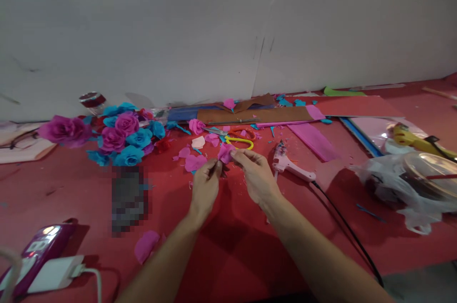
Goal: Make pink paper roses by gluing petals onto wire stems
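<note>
Your left hand (207,185) pinches the pink flower (224,154) at its base, your right hand (256,174) its petal; scissors (233,139) lie far, glue gun (291,167) right.

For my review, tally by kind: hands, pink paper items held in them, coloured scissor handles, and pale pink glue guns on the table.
Left hand and right hand: 2
Held pink paper item: 1
Yellow scissor handle and orange scissor handle: 2
Pale pink glue gun: 1
Total: 6
</note>
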Tool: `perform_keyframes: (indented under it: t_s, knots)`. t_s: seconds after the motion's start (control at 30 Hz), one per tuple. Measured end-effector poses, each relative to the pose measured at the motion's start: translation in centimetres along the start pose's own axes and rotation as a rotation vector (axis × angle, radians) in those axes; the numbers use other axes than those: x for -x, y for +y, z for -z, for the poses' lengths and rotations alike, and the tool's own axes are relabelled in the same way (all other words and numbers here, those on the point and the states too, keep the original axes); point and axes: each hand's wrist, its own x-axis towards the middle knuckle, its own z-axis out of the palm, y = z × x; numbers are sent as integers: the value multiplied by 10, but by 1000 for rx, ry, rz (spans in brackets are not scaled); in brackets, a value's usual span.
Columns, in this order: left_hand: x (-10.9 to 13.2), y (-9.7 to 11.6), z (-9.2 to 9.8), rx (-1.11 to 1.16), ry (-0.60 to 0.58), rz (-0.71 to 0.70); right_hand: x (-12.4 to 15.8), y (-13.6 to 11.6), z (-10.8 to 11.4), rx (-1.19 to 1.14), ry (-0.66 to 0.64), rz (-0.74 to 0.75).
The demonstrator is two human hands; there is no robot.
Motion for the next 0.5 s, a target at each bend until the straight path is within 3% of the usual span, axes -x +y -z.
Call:
perform_keyframes:
  t_s: [0.33, 0.5]
  knots:
    - [8, -5, 8, -542, 117, -149, 5, 3, -4, 17, 54, 27]
    - [10, -7, 9, -832, 139, -171, 9, 7, -8, 44, -22, 44]
